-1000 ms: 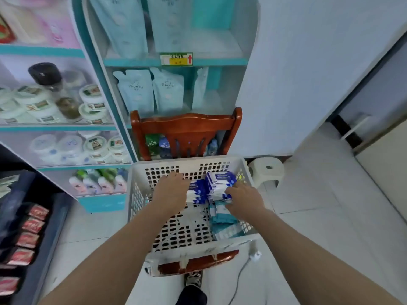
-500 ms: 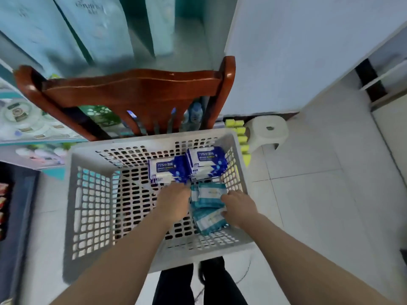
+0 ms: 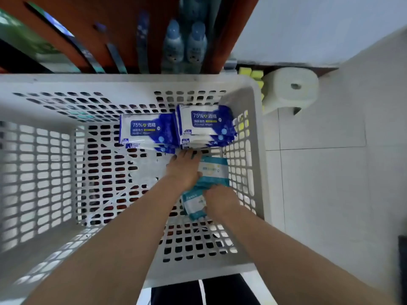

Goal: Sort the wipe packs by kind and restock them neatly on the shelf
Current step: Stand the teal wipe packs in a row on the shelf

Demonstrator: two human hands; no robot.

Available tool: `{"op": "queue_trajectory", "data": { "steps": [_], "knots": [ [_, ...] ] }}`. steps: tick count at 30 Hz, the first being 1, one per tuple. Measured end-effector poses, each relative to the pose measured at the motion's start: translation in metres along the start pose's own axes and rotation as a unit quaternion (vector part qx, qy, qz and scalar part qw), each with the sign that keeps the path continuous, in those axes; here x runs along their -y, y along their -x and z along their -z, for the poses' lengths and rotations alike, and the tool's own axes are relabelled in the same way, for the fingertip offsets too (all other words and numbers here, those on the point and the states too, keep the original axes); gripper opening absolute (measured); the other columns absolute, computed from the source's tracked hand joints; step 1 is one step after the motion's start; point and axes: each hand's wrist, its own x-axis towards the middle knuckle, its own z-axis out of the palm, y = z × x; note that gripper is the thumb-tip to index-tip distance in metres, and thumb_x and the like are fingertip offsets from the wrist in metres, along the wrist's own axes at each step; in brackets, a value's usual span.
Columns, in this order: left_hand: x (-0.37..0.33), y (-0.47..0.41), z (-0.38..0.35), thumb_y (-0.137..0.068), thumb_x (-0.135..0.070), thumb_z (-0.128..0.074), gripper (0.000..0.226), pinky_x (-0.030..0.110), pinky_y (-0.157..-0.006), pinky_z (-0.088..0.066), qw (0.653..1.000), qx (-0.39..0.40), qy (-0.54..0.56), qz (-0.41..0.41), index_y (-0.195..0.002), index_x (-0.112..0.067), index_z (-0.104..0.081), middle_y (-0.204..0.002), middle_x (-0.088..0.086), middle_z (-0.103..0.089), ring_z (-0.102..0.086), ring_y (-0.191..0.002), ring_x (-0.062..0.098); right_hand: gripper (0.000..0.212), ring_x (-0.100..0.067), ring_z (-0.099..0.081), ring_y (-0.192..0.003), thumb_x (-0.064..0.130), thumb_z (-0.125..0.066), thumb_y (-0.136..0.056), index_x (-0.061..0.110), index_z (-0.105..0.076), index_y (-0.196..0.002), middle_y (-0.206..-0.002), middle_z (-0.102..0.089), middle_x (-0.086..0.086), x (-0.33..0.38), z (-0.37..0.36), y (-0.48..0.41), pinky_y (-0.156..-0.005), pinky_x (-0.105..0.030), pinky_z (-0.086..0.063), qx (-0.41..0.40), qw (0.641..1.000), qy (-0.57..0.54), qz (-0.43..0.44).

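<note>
A white perforated basket (image 3: 253,95) fills the view. Against its far wall lie two stacks of blue-and-white alcohol wipe packs, one on the left (image 3: 145,130) and one on the right (image 3: 206,125). Nearer me sit teal wipe packs, one further away (image 3: 214,170) and one closer (image 3: 193,204). My left hand (image 3: 184,171) rests on the left edge of the further teal pack, fingers reaching toward the blue stacks. The closer teal pack is gripped at its right side by my right hand (image 3: 219,200).
The basket sits on a brown wooden chair (image 3: 123,29). Behind the chair back stand blue bottles (image 3: 186,44) on a low shelf. A small white stool (image 3: 290,86) and yellow sponges (image 3: 251,73) are on the tiled floor to the right.
The view has dropped much closer over the basket. Both hands have gone from the blue packs down to the teal packs near the basket's right wall.
</note>
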Motion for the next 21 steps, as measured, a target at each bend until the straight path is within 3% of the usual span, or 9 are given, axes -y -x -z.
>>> {"op": "queue_trajectory", "data": {
  "steps": [2, 5, 9, 12, 17, 21],
  "knots": [
    [0.004, -0.007, -0.004, -0.084, -0.041, -0.066, 0.08, 0.045, -0.11, -0.03, 1.0, -0.001, 0.001, 0.019, -0.148, -0.017, -0.024, -0.15, 0.01, -0.031, -0.03, -0.136, 0.029, 0.026, -0.021, -0.057, -0.105, 0.02, -0.058, -0.091, 0.014, -0.058, -0.117, -0.118, -0.06, -0.005, 0.009, -0.005, -0.011, -0.079, -0.031, -0.046, -0.002, 1.0, 0.0, 0.017],
    [0.01, -0.011, -0.005, -0.071, -0.044, -0.076, 0.074, 0.042, -0.1, -0.039, 0.998, 0.015, 0.025, 0.055, -0.133, -0.017, -0.044, -0.133, 0.009, -0.047, -0.045, -0.121, 0.028, 0.042, -0.022, -0.05, -0.119, 0.02, -0.057, -0.092, 0.012, -0.049, -0.132, -0.132, -0.052, -0.006, 0.016, -0.009, -0.021, -0.093, -0.034, -0.044, 0.003, 0.999, -0.001, 0.046],
    [0.03, -0.005, -0.003, -0.061, -0.03, -0.082, 0.059, 0.039, -0.084, -0.054, 0.977, 0.044, 0.186, 0.097, -0.113, -0.022, -0.056, -0.11, 0.003, -0.061, -0.06, -0.097, 0.02, 0.065, -0.024, -0.032, -0.134, 0.022, -0.058, -0.09, 0.013, -0.028, -0.146, -0.148, -0.035, -0.006, 0.013, -0.018, -0.023, -0.106, -0.038, -0.035, 0.005, 0.999, 0.012, 0.048],
    [0.049, 0.007, -0.003, -0.066, -0.018, -0.081, 0.056, 0.037, -0.085, -0.054, 0.943, 0.036, 0.301, 0.134, -0.115, -0.016, -0.052, -0.109, 0.0, -0.065, -0.062, -0.097, 0.018, 0.078, -0.027, -0.017, -0.144, 0.019, -0.057, -0.088, 0.009, -0.013, -0.151, -0.155, -0.02, -0.01, 0.01, -0.023, -0.027, -0.116, -0.043, -0.023, -0.005, 0.999, 0.043, 0.006],
    [0.068, 0.028, -0.007, -0.075, -0.011, -0.075, 0.069, 0.022, -0.076, -0.047, 0.918, 0.021, 0.365, 0.15, -0.136, -0.02, -0.045, -0.118, -0.001, -0.062, -0.057, -0.094, 0.013, 0.061, -0.029, -0.037, -0.127, 0.012, -0.057, -0.085, 0.009, -0.033, -0.141, -0.137, -0.039, -0.013, 0.007, -0.021, -0.028, -0.107, -0.04, -0.032, -0.02, 0.997, 0.079, -0.017],
    [0.071, 0.039, -0.019, -0.075, -0.016, -0.075, 0.075, 0.027, -0.083, -0.045, 0.923, -0.022, 0.348, 0.16, -0.141, -0.02, -0.04, -0.125, 0.006, -0.056, -0.058, -0.108, 0.022, 0.045, -0.028, -0.042, -0.124, 0.012, -0.054, -0.087, 0.014, -0.047, -0.131, -0.131, -0.048, -0.011, 0.012, -0.016, -0.028, -0.106, -0.043, -0.03, -0.01, 0.995, 0.098, -0.021]
  ]
}}
